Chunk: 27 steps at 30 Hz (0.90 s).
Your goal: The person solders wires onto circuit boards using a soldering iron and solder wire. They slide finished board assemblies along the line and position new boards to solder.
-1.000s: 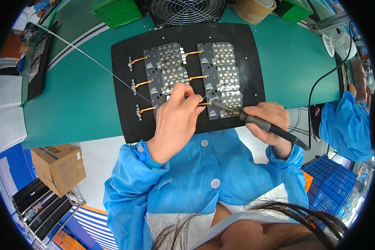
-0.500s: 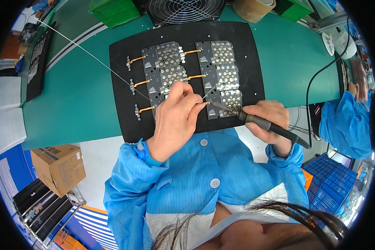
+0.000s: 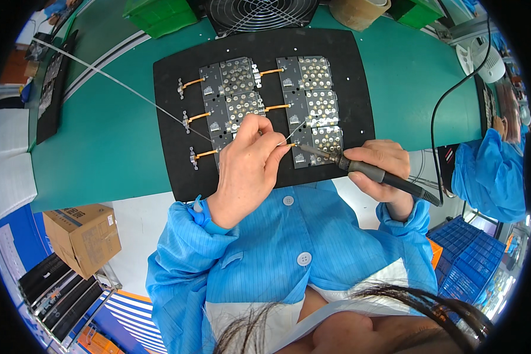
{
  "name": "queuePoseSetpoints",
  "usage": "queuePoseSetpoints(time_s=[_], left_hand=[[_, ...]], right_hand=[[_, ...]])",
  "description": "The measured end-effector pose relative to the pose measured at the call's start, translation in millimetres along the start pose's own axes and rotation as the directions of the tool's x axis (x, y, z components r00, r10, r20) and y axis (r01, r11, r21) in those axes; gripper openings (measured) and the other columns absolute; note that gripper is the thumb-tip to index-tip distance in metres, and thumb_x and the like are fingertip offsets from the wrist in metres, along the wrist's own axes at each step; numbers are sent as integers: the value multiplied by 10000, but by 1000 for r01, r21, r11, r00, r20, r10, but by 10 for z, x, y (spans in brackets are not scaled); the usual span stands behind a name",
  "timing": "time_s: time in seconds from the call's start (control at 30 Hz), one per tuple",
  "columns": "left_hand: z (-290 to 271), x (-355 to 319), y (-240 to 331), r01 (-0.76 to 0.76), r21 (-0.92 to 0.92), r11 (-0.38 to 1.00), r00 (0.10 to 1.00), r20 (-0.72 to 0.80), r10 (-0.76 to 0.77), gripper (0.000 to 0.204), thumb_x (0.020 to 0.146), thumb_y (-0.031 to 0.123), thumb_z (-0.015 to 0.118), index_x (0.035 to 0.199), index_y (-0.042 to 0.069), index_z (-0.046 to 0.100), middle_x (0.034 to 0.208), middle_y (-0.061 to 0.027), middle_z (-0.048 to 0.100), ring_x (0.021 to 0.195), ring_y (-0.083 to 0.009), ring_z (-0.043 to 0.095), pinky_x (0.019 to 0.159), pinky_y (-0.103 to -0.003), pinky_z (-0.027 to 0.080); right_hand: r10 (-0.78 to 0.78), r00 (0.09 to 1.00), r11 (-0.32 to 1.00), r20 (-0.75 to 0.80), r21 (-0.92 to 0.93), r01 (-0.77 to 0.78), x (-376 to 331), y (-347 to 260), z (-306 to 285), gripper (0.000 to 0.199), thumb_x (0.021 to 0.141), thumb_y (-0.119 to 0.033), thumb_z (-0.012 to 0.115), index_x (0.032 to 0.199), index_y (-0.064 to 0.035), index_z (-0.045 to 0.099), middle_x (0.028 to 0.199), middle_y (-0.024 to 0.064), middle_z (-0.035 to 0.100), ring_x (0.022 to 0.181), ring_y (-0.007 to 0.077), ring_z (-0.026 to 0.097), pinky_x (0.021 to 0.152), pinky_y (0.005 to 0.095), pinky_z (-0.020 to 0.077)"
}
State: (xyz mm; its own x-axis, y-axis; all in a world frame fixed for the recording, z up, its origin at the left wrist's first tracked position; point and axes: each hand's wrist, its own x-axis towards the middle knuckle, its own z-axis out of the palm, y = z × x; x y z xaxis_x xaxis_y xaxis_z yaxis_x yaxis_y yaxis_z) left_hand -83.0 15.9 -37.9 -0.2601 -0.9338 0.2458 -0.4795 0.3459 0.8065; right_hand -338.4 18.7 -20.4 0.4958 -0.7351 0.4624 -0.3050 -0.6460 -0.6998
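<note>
Little has changed: my right hand (image 3: 379, 166) still grips the soldering iron (image 3: 376, 174), tip at the lower-right circuit board (image 3: 318, 144) on the black mat (image 3: 360, 82), my left hand (image 3: 248, 168) still pinching solder wire (image 3: 118, 85) there.

lower-left board (image 3: 227, 138) partly covered by left hand (image 3: 245, 168). solder joint under iron (image 3: 360, 168) tip too small to tell. fan (image 3: 259, 12) and tape roll (image 3: 360, 9) cut off at top edge.
</note>
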Motion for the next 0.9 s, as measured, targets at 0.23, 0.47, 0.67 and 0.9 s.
queuePoseSetpoints(time_s=[0.23, 0.47, 0.67, 0.9], left_hand=[[1, -1, -6, 1, 8, 1000, 1000, -2, 0, 95, 788, 0, 703, 855, -13, 637, 917, -92, 529, 614, -237, 610, 533, -350, 477], [-9, 21, -11, -1, 9, 1000, 1000, -2, 1, 92, 789, 2, 703, 854, -10, 639, 916, -91, 529, 607, -237, 609, 532, -350, 477], [-1, 12, -5, -8, 8, 1000, 1000, -2, 8, 94, 788, 1, 704, 855, -10, 639, 914, -92, 529, 619, -243, 612, 532, -353, 476], [35, -47, 11, 4, -4, 1000, 1000, -1, -4, 92, 787, -7, 702, 850, -11, 636, 911, -93, 525, 624, -245, 612, 541, -355, 472]], right_hand=[[-5, 1000, 1000, -8, 2, 5, 1, 23, 0, 292, 754, -145, 754, 957, 51, 679, 642, 112, 641, 493, 198, 606, 441, 281, 431], [-13, 1000, 1000, -4, 7, 13, 31, 31, -7, 284, 754, -137, 756, 949, 54, 678, 640, 116, 638, 490, 199, 602, 443, 284, 433], [-7, 1000, 1000, -9, 9, 7, 18, 23, -14, 288, 751, -140, 758, 945, 58, 678, 632, 117, 637, 486, 202, 603, 440, 285, 433], [-5, 1000, 999, -19, 41, 6, -52, 17, 3, 288, 748, -136, 758, 946, 58, 679, 630, 116, 636, 486, 205, 606, 440, 285, 435]])
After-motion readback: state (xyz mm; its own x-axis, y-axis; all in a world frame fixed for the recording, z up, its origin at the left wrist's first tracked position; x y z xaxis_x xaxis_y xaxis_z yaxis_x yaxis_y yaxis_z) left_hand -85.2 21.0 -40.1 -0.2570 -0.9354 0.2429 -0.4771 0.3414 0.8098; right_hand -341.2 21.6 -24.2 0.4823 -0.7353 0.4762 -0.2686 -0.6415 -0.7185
